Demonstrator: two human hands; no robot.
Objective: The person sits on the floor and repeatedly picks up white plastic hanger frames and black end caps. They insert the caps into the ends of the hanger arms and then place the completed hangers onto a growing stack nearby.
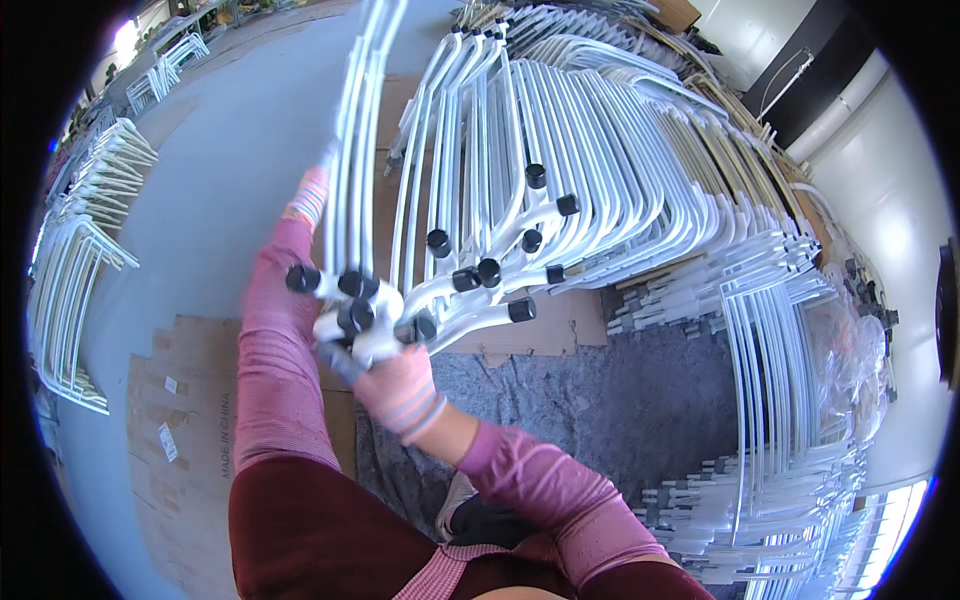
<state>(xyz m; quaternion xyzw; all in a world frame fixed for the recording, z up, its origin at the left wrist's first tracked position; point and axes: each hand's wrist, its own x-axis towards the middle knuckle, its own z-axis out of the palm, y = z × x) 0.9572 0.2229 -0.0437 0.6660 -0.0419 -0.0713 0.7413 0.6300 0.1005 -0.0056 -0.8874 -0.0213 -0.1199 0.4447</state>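
Observation:
A bundle of bent white metal tube frames [352,172] stands before me, its lower ends fitted with black end caps [358,285]. My right hand [394,382], in a glove with a striped cuff, grips the bundle close to the capped ends. On the far left side of the same tubes is my left hand [313,191], also gloved; it is blurred and its fingers are mostly hidden behind the metal. Just right of the bundle, more white tube frames [465,150] with black caps lean together, a few capped ends nearly touching the held ones.
Rows of white tube frames [600,142] fill the area ahead and right. Another stack [772,375] stands at my right beside clear plastic bags [855,367]. More frames [75,300] stand far left. Flattened cardboard [187,450] and dark grey cloth [585,412] cover the floor.

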